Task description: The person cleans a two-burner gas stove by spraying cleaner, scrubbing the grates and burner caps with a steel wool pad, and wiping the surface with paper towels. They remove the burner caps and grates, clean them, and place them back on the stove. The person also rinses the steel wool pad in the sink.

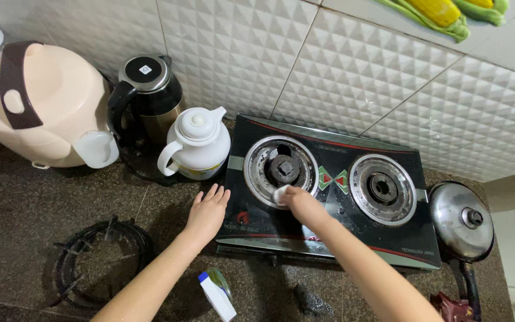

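Right hand [301, 203] grasps white cloth [281, 195] at left burner [281, 169], six o'clock rim; left hand [207, 211] released, flat at gas stove [329, 197] nine o'clock edge; covered pan [461, 222] at three o'clock.

The black glass between the two burners [332, 206] of the stove [329, 238] lies open. Left of the stove, a white jug [196, 144], a kettle [147, 98] and a rice cooker [37, 101] crowd the wall. Pan supports [102, 259] occupy the counter [19, 197] front left; a lidded pan [461, 220] blocks the right edge.

left hand [207, 211] flat, right hand [299, 201] clenched
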